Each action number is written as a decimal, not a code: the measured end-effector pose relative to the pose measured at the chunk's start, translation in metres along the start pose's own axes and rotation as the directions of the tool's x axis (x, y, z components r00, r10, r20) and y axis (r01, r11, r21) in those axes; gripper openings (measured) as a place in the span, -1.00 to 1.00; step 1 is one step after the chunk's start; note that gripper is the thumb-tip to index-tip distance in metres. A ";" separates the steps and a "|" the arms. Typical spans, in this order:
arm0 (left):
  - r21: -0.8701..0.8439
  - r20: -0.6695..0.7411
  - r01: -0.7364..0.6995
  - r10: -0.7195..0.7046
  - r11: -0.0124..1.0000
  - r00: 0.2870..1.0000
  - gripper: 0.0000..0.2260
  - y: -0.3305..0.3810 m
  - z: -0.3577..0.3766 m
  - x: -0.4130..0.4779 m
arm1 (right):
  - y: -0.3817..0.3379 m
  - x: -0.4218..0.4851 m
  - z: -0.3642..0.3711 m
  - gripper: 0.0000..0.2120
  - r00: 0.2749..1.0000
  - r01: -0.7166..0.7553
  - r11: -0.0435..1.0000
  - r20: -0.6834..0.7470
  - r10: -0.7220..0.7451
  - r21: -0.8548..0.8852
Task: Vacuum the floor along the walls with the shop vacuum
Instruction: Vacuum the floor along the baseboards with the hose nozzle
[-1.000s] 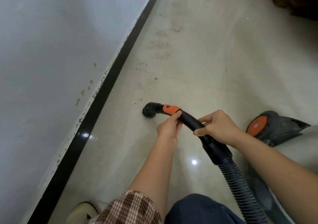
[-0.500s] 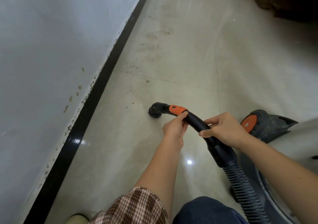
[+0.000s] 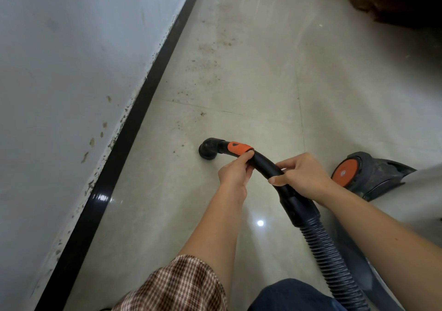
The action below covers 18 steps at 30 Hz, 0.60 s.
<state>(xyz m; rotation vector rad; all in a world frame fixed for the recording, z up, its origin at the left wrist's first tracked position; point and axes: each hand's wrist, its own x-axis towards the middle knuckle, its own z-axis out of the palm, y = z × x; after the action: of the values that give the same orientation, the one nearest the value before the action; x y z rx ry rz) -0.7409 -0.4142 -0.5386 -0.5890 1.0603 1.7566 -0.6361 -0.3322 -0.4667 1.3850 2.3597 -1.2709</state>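
Fingers: our left hand (image 3: 235, 174) pinches the curved black plastic wand (image 3: 265, 165) behind its orange collar (image 3: 239, 147); our right hand (image 3: 303, 179) wraps it further back.
Nozzle: the mouth (image 3: 208, 149) is down on the glossy beige tile floor (image 3: 251, 83), near its left edge, apart from the black skirting (image 3: 134, 138).
Handling: we judge the wand stiff and light, and the ribbed black hose (image 3: 334, 263) floppy; steer from the collar.
Count: two hands, one wand, one hose, one grey vacuum body (image 3: 378, 174).

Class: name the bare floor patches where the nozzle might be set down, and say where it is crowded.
Free: the tile between the baseboard and the left hand; also the floor beyond the nozzle, though dirt specks lie there. Crowded: the right side, where right hand, hose and vacuum sit close.
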 end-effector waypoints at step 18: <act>-0.099 -0.101 -0.058 0.048 0.993 0.994 -0.70 0.044 -0.039 0.001 | -0.041 0.017 0.038 -0.84 0.993 0.042 0.999 0.109 -0.042 0.002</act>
<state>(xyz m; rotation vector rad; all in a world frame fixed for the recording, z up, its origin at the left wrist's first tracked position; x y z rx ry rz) -0.7840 -0.4540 -0.5419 -0.7233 1.0675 1.8523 -0.6882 -0.3570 -0.4751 1.2383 2.3280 -1.3212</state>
